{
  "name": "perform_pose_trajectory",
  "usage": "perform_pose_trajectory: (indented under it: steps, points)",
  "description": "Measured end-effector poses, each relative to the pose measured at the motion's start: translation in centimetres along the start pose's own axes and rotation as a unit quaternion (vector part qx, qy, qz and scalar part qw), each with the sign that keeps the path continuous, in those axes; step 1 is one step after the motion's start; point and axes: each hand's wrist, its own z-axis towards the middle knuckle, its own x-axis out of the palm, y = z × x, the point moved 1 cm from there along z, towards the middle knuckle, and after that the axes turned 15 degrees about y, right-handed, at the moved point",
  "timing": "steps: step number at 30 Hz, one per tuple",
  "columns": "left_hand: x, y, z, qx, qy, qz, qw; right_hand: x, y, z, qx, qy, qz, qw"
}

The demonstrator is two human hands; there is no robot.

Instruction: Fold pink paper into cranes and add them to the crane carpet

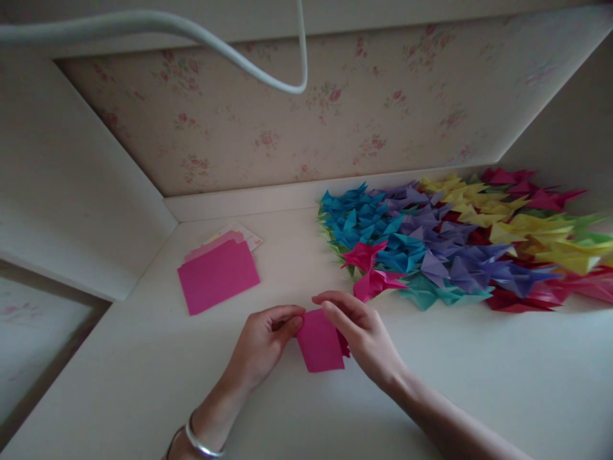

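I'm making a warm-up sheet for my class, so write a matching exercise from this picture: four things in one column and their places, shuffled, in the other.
Things
1. Small pink paper
2. Bracelet
3. Folded paper shapes
4. White cord

Places
A. At the top of the view, in front of the flowered wallpaper
B. Spread over the right back part of the table
C. Around the left arm
D. Between the left hand and the right hand

Right pairs: 1-D, 2-C, 3-B, 4-A
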Motion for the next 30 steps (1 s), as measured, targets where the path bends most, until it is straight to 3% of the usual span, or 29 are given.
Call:
perform_pose_trajectory:
  steps: [4, 7, 10, 13, 17, 22, 30]
  points:
    - [0.3, 0.0, -0.1, 0.003, -0.026, 0.005, 1.000, 0.3, -0.4, 0.3, 0.005, 0.011, -0.069, 0.998]
    - [0.8, 0.2, 0.0, -0.003, -0.053, -0.035, 0.998, 0.3, -0.6, 0.4, -0.007, -0.019, -0.073, 0.997]
    - [1.8, 0.1, 0.0, 0.011, -0.029, -0.048, 0.998, 0.4, -0.7, 0.3, -0.029, -0.054, -0.070, 0.996]
    - [2.5, 0.1, -0.1, 0.007, -0.021, 0.008, 1.000, 0.6, -0.9, 0.3, -0.045, -0.068, -0.089, 0.993]
    - [2.5, 0.2, -0.4, -0.007, -0.058, 0.092, 0.994, 0.9, -1.0, 0.3, -0.039, -0.031, -0.083, 0.995]
    - [2.5, -0.2, -0.7, 0.017, -0.016, 0.125, 0.992, 1.0, -0.5, 0.3, -0.035, 0.054, -0.079, 0.995]
    - [1.9, -0.8, -0.8, 0.021, -0.065, 0.100, 0.993, 0.8, -0.3, 0.2, -0.021, 0.066, -0.077, 0.995]
